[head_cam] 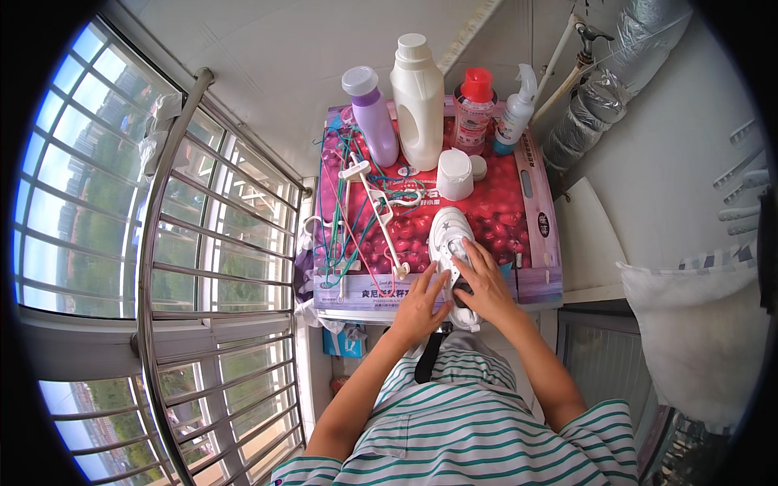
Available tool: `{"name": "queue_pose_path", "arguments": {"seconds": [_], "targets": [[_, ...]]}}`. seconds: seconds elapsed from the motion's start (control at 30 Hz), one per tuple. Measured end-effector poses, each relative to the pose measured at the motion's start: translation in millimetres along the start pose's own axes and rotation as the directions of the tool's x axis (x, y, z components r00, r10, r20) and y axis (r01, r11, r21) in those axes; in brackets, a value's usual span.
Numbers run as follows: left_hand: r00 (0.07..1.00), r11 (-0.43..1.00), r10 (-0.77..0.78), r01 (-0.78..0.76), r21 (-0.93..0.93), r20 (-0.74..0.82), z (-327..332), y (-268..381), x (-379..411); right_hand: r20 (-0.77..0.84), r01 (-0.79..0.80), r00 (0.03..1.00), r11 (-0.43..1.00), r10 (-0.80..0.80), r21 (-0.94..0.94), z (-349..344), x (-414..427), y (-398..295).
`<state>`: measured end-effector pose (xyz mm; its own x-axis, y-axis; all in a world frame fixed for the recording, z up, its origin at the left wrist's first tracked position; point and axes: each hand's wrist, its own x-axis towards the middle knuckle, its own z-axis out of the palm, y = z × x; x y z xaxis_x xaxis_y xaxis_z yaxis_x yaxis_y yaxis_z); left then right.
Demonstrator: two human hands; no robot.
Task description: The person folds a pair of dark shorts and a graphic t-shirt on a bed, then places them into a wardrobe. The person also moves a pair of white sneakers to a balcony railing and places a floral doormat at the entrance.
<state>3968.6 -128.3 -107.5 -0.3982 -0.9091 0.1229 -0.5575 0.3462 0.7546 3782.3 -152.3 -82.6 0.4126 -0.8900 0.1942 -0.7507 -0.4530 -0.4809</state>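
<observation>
A white sneaker (452, 226) with a small star on its toe lies on a printed pomegranate carton (498, 234), toe pointing away from me. My left hand (420, 304) is at the shoe's left side, fingers spread, fingertips against its upper. Over the right side and the opening rests my right hand (488, 285), its fingers also apart. Neither hand is closed around the shoe. The two hands hide part of its middle. Just beyond the toe stands a white paper roll (454, 176), with a small white round piece (478, 168) beside it.
Tangled clothes hangers (378, 209) cover the carton's left part. Along the back stand a purple bottle (378, 130), a white jug (417, 103), a red-capped bottle (473, 115) and a spray bottle (514, 118). Metal railing (159, 206) borders the left; a foil-wrapped pipe (586, 112) rises at right.
</observation>
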Motion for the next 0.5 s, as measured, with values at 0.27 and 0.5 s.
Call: {"name": "queue_pose_path", "arguments": {"seconds": [0.27, 0.5], "targets": [[0.996, 0.998, 0.039, -0.035, -0.056, 0.079, 0, -19, 1, 0.139, -0.028, 0.989, 0.982, 0.055, -0.189, -7, 23, -17], [0.966, 0.956, 0.041, -0.112, -0.27, -0.256, -181, -37, 8, -0.018, 0.167, 0.986, 0.969, -0.167, 0.181, -23, 151, -153]]}}
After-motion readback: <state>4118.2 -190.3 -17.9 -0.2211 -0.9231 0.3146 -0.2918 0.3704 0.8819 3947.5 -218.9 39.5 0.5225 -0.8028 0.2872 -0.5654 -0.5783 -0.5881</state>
